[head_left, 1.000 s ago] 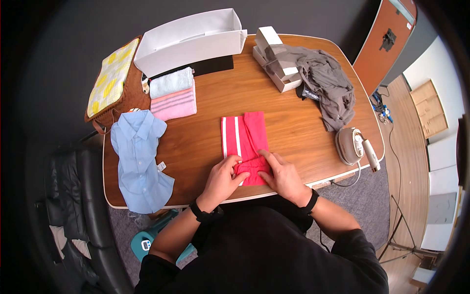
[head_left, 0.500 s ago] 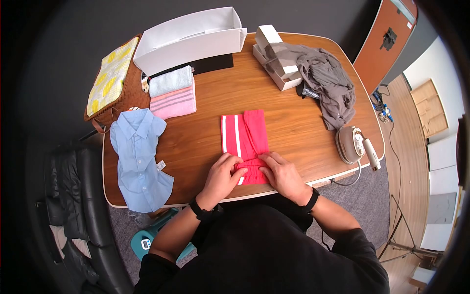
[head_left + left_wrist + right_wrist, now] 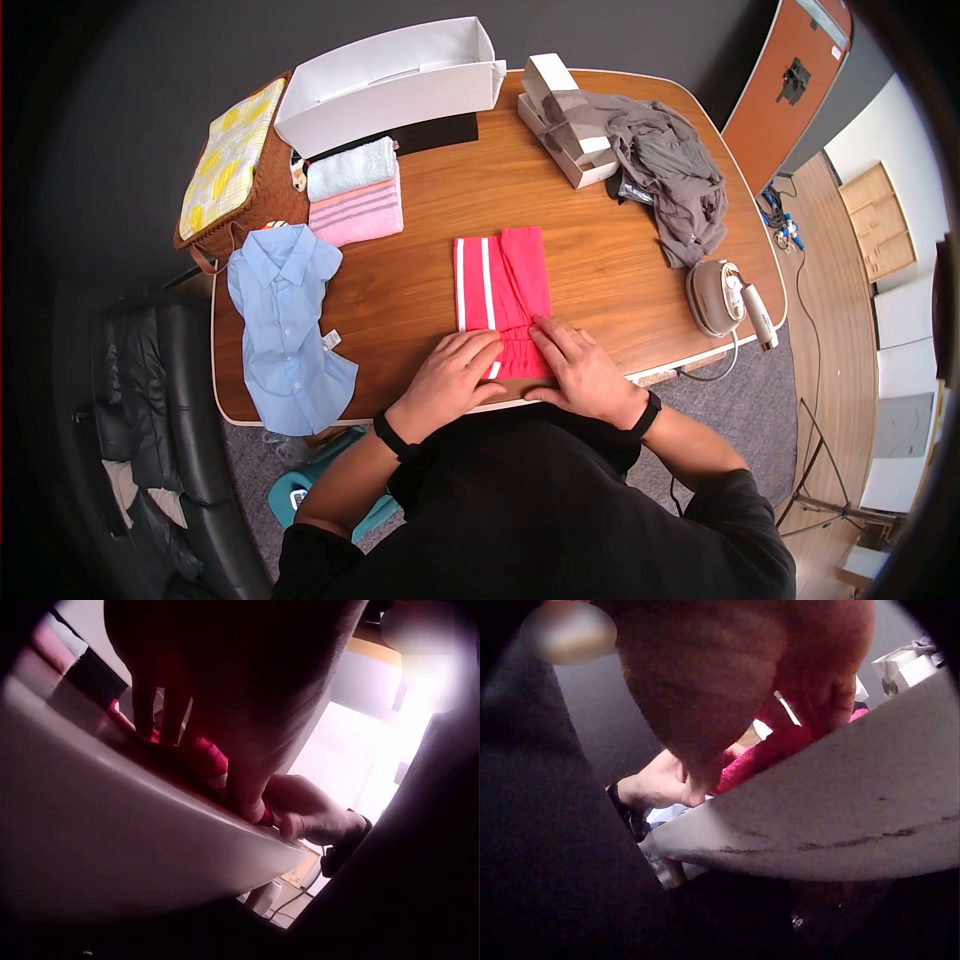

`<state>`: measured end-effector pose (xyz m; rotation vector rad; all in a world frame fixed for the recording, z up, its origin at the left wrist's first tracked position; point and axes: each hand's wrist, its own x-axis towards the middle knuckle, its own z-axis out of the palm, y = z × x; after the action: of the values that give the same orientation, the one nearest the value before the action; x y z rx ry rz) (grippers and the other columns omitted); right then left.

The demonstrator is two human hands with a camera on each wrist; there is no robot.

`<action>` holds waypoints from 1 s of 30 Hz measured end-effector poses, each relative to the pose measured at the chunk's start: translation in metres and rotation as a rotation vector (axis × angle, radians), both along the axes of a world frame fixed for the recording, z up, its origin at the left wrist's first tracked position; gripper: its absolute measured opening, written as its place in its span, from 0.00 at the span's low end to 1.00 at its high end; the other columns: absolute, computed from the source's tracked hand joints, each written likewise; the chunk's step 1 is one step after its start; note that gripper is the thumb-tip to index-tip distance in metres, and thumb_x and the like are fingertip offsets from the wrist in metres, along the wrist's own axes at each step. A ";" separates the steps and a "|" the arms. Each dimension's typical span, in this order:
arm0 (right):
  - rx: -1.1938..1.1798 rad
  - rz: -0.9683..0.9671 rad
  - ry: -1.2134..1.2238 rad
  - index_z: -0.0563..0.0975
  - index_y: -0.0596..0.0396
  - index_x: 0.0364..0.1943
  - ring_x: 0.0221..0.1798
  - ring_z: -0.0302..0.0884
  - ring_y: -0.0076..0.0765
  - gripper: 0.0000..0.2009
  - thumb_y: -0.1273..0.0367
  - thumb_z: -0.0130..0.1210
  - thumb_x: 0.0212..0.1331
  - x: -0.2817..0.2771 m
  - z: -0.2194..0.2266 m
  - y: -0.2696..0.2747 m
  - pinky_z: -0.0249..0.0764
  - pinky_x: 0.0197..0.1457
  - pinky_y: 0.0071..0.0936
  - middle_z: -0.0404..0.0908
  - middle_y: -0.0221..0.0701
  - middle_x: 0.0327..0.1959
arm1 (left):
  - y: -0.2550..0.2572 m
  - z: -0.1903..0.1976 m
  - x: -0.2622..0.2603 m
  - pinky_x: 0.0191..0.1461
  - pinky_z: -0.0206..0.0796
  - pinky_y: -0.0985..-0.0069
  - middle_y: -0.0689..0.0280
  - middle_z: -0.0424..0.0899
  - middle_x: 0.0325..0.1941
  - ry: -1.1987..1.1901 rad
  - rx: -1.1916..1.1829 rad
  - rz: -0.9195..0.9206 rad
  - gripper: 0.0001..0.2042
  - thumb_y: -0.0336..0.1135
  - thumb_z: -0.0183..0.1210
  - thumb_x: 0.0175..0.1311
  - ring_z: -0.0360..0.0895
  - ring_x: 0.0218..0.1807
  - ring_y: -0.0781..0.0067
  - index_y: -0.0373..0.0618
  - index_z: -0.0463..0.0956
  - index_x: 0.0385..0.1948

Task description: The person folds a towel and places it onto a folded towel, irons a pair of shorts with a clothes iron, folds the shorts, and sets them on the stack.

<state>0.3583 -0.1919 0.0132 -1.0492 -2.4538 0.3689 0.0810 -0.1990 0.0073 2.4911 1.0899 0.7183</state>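
Note:
Folded red pants (image 3: pixel 520 275) with white stripes lie near the table's front edge, their gathered waistband (image 3: pixel 522 358) toward the person. My left hand (image 3: pixel 448 376) rests on the near left side of the pants, its fingers fairly straight. On the near right side, my right hand (image 3: pixel 584 378) presses with extended fingers. Both thumbs point inward near the table edge. In the left wrist view, fingers of the left hand (image 3: pixel 176 712) reach down onto the red cloth (image 3: pixel 206 756). The right wrist view shows red cloth (image 3: pixel 742 769) under the right hand (image 3: pixel 810 682).
A light blue shirt (image 3: pixel 288 320) lies at the left. Folded towels (image 3: pixel 355 205), a white box (image 3: pixel 390 85) and a basket with a yellow-patterned cloth (image 3: pixel 230 150) stand behind it. Small white boxes (image 3: pixel 570 120), a grey garment (image 3: pixel 670 165) and a garment steamer (image 3: pixel 715 298) occupy the right.
The thumbs and fingers have left their pinch at the gathered waistband. Both hands have spread flatter over the pants, the thumbs moving back toward the table edge. The pants look much the same.

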 end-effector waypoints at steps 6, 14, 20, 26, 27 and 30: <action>-0.026 0.079 -0.124 0.76 0.71 0.69 0.67 0.80 0.59 0.38 0.56 0.73 0.62 0.006 -0.002 0.002 0.76 0.73 0.48 0.76 0.55 0.72 | 0.000 -0.010 -0.004 0.69 0.77 0.58 0.53 0.87 0.60 0.056 0.101 -0.034 0.24 0.34 0.75 0.61 0.84 0.62 0.51 0.35 0.83 0.58; 0.061 0.122 -0.057 0.80 0.66 0.66 0.61 0.85 0.59 0.28 0.63 0.70 0.65 0.004 0.006 -0.018 0.82 0.68 0.50 0.81 0.53 0.68 | -0.013 -0.009 -0.007 0.60 0.80 0.60 0.56 0.90 0.47 -0.075 -0.001 -0.041 0.19 0.30 0.73 0.60 0.87 0.52 0.54 0.37 0.84 0.53; -0.096 0.071 0.075 0.83 0.64 0.56 0.60 0.85 0.59 0.17 0.68 0.68 0.69 0.004 -0.003 -0.009 0.82 0.65 0.48 0.84 0.49 0.63 | -0.004 -0.010 -0.009 0.58 0.80 0.60 0.56 0.88 0.48 -0.169 -0.130 -0.025 0.17 0.34 0.77 0.62 0.86 0.53 0.54 0.36 0.86 0.48; -0.300 -0.084 0.236 0.85 0.66 0.46 0.53 0.84 0.63 0.12 0.67 0.66 0.73 -0.008 -0.006 0.006 0.82 0.58 0.49 0.85 0.51 0.51 | 0.005 -0.013 -0.009 0.58 0.77 0.61 0.54 0.87 0.50 -0.211 -0.270 0.096 0.16 0.37 0.76 0.66 0.85 0.54 0.50 0.34 0.86 0.47; -0.300 -0.083 0.236 0.85 0.66 0.46 0.53 0.84 0.63 0.12 0.67 0.66 0.73 -0.010 -0.007 0.008 0.82 0.58 0.49 0.85 0.51 0.51 | 0.008 -0.016 -0.009 0.58 0.77 0.61 0.53 0.87 0.50 -0.215 -0.303 0.131 0.16 0.37 0.75 0.69 0.85 0.54 0.49 0.33 0.85 0.48; -0.352 -0.168 0.283 0.85 0.67 0.44 0.52 0.84 0.65 0.13 0.66 0.65 0.75 -0.015 -0.011 0.016 0.81 0.57 0.50 0.84 0.52 0.50 | 0.014 -0.017 -0.009 0.58 0.76 0.60 0.52 0.86 0.50 -0.253 -0.466 0.177 0.15 0.38 0.71 0.74 0.85 0.52 0.47 0.31 0.85 0.47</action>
<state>0.3435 -0.1763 0.0023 -1.2374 -2.0774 0.8539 0.0717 -0.1852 -0.0095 1.8793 1.2269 0.7080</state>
